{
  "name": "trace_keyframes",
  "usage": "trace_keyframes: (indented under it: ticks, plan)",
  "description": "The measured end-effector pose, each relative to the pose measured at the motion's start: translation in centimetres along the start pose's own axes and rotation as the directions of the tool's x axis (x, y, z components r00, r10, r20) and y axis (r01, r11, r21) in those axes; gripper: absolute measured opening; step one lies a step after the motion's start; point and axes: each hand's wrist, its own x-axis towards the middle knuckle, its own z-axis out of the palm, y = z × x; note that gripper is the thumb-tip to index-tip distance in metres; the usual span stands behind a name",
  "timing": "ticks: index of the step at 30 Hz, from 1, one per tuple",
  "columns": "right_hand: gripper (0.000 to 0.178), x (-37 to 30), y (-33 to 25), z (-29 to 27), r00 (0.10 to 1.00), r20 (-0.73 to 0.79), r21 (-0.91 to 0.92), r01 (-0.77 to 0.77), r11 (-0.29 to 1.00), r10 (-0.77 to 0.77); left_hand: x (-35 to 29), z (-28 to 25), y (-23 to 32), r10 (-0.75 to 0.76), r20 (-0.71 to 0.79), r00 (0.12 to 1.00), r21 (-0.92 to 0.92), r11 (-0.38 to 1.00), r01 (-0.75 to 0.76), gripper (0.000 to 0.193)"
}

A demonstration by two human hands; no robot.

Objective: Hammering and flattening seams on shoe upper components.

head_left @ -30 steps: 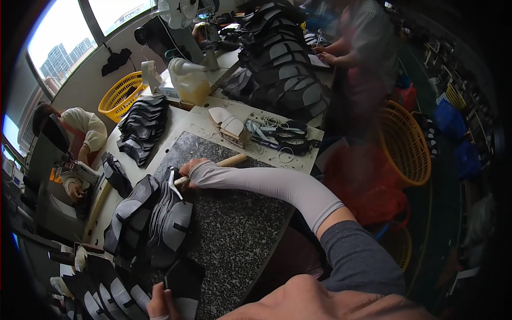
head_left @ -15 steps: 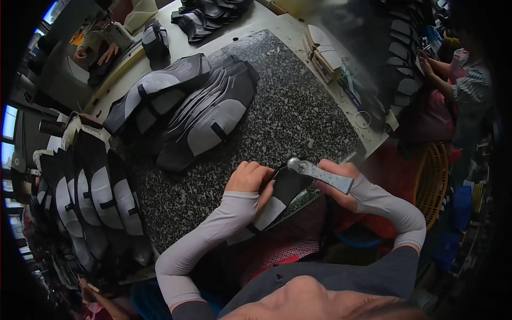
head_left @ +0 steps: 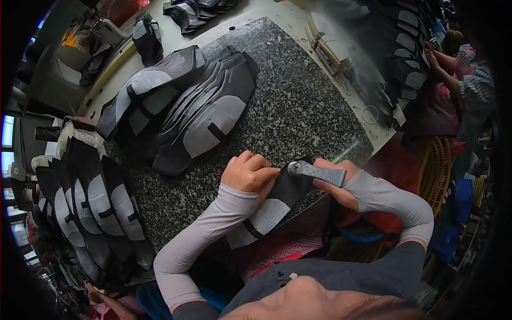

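A black shoe upper (head_left: 271, 213) with a grey patch and a dark strip lies at the near edge of the stone slab, its lower end hanging over that edge. My left hand (head_left: 248, 173) is closed in a pinch at the left side of the piece's upper end. In my right hand (head_left: 340, 184) is a metal hammer (head_left: 322, 173), gripped close behind its head. The round hammer face is down at the upper end of the piece, just right of my left fingertips. My palm hides the hammer's handle.
Two overlapping stacks of similar uppers (head_left: 213, 125) lie on the speckled slab (head_left: 298, 90). More uppers (head_left: 98, 194) hang at the left. Loose boards (head_left: 333, 50) lie on the table's far right. A yellow basket (head_left: 434, 176) stands right, near a co-worker's arms (head_left: 445, 74).
The hammer has shifted slightly, its wedge end swinging left. My left fingers have moved up a little, showing more of the upper's grey patch. The whole view has tilted slightly.
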Motion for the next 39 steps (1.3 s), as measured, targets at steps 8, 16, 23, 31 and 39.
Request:
trace_keyframes:
  ticks: [8, 16, 23, 31, 39]
  plan:
    - [0.018, 1.1, -0.8, -0.4, 0.998, -0.027, -0.157, 0.043, 0.987, -0.048, -0.5, 0.3, 0.4, 0.187, -0.036, 0.982, 0.34, 0.926, -0.164, 0.022]
    - [0.013, 1.7, -0.2, 0.6, 0.993, 0.016, -0.112, 0.116, 0.987, -0.115, -0.7, -0.8, 0.5, -0.032, -0.093, 0.995, 0.071, 0.997, 0.039, 0.016]
    - [0.011, 1.3, -0.5, 0.4, 0.982, -0.055, -0.053, 0.179, 0.982, -0.182, -1.7, 0.4, 0.8, -0.094, -0.117, 0.989, -0.159, 0.984, 0.075, 0.02]
    - [0.012, 2.0, 0.6, 0.9, 0.988, -0.012, -0.052, 0.154, 0.987, -0.155, -1.8, 1.4, 2.3, 0.088, -0.124, 0.988, 0.177, 0.982, -0.065, 0.007]
    - [0.014, 2.2, -0.2, 1.0, 0.986, 0.023, -0.187, 0.166, 0.968, -0.165, -2.1, 0.6, 2.0, 0.007, -0.082, 0.997, 0.074, 0.997, -0.001, 0.014]
